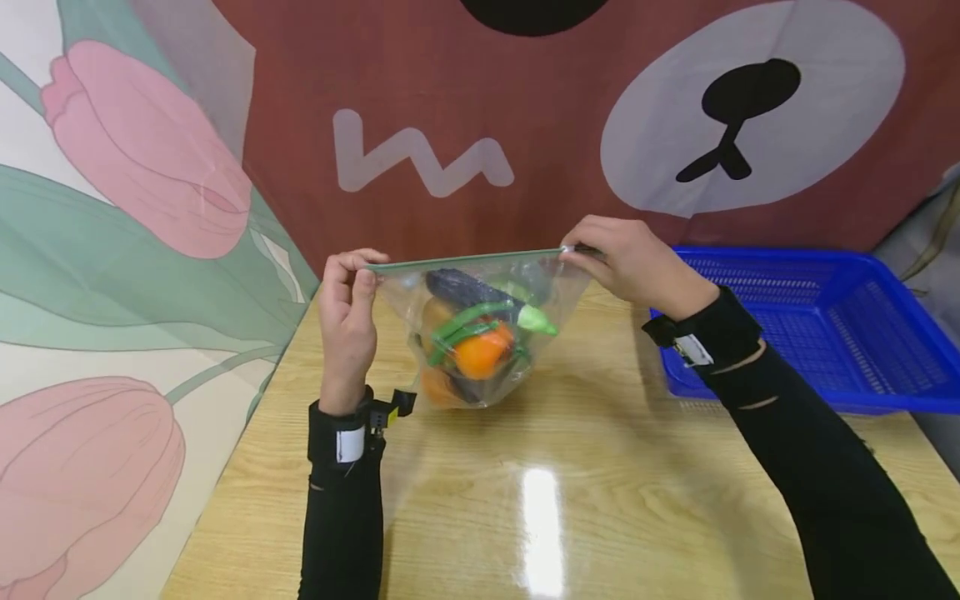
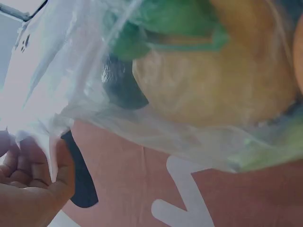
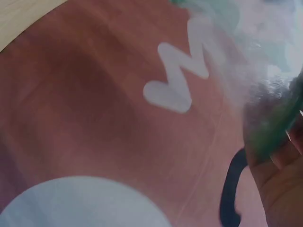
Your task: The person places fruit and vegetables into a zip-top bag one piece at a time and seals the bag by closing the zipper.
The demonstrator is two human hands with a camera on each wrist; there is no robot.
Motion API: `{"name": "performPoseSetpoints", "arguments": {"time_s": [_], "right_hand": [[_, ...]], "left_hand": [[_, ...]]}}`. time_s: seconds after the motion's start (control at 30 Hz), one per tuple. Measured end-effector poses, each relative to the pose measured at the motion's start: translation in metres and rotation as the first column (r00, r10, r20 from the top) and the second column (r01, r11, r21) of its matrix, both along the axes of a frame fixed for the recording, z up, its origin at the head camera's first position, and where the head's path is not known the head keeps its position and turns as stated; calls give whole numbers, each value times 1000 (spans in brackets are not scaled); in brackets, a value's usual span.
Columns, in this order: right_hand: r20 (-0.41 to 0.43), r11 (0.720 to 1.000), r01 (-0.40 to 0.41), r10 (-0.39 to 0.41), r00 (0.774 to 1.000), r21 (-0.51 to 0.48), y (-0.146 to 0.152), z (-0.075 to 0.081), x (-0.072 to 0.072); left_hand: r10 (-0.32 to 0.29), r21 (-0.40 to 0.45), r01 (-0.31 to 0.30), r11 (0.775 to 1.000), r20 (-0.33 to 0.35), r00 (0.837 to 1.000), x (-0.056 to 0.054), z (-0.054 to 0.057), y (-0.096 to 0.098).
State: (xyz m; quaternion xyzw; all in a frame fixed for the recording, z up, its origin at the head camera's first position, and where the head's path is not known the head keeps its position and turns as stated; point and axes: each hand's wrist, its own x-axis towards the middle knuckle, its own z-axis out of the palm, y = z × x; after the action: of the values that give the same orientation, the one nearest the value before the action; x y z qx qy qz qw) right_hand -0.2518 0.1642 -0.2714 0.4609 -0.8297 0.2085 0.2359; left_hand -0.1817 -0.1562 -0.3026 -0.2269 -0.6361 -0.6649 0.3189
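Observation:
A clear zip bag (image 1: pixel 401 296) hangs between the two hands in the head view, its green top strip (image 1: pixel 472 257) stretched nearly level. The left hand (image 1: pixel 348 308) pinches the strip's left end between thumb and fingers. At the other end, the right hand (image 1: pixel 626 260) grips the top corner of the bag. Inside lie a dark eggplant (image 1: pixel 468 289), an orange fruit (image 1: pixel 477 357), long green pods (image 1: pixel 468 317) and other produce pieces. Up close in the left wrist view, a round tan piece (image 2: pixel 203 87) presses against the plastic. Part of the right hand (image 3: pixel 284 184) is cut off in its wrist view.
A blue plastic basket (image 1: pixel 813 333) stands on the right of the wooden table (image 1: pixel 465 492). Behind the table hangs a brown cloth (image 1: pixel 420 75) with a cartoon face; a tulip-printed cloth (image 1: pixel 135 275) covers the left side.

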Motion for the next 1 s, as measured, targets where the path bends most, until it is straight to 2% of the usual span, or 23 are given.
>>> {"name": "performPoseSetpoints", "arguments": {"time_s": [0.17, 0.27, 0.43, 0.53, 0.83, 0.9, 1.0], "right_hand": [[7, 997, 80, -79, 997, -10, 22, -5, -1], [21, 991, 134, -134, 991, -5, 31, -8, -1], [106, 984, 178, -175, 979, -22, 33, -17, 2], [155, 979, 198, -191, 969, -35, 32, -23, 5], [169, 961, 265, -250, 953, -76, 34, -24, 8], [197, 958, 276, -258, 946, -72, 34, -24, 9], [284, 955, 280, -242, 928, -101, 35, -23, 13]], "left_hand": [[-53, 83, 51, 995, 17, 998, 2, 3, -2], [-67, 90, 65, 994, 17, 998, 1, 2, -2], [-68, 94, 63, 994, 49, 996, 0, 1, 3], [-95, 117, 87, 989, 68, 993, 1, -1, 4], [-170, 28, 169, 985, 20, 985, 5, 2, 10], [-175, 27, 175, 984, 15, 984, 7, 3, 13], [-166, 41, 166, 985, 10, 986, 10, 4, 17]]}}
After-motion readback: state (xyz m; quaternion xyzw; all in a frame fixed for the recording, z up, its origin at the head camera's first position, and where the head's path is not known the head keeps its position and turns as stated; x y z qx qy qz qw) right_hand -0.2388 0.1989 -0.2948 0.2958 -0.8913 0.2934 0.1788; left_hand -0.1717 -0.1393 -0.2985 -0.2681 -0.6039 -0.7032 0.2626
